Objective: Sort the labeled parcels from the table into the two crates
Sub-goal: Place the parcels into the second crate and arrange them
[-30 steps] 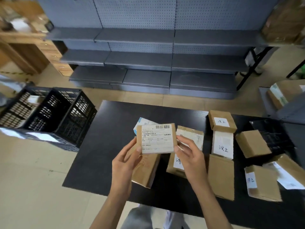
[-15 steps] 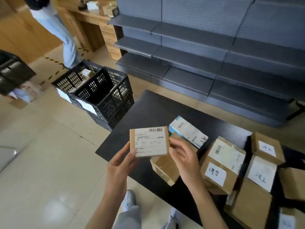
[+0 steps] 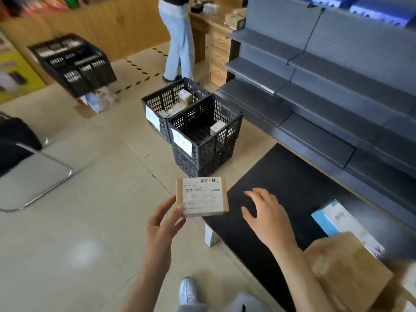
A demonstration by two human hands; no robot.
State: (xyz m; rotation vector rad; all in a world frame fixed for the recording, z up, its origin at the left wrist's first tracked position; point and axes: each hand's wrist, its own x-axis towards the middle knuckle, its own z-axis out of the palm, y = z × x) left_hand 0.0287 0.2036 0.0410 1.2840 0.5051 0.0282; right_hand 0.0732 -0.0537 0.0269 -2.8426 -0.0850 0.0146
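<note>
While left hand [image 3: 161, 224] holds parcel [image 3: 202, 197].

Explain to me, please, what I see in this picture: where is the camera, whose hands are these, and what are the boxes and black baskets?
There is no machine here. A person wears a wide-angle camera on the head, so you look forward and down at that person's own two bare hands.

The left hand holds a small brown parcel by its lower left corner; the white shipping label with a barcode faces the camera. The right hand is open, its fingers spread, above the black table, and holds nothing.

On the table, at the right, lie a light blue parcel and a larger brown parcel, which is blurred.

On the floor ahead stand two black crates side by side, the near crate and the far crate, each with a white paper sign. Both already hold parcels. The label text is too small to read.
</note>
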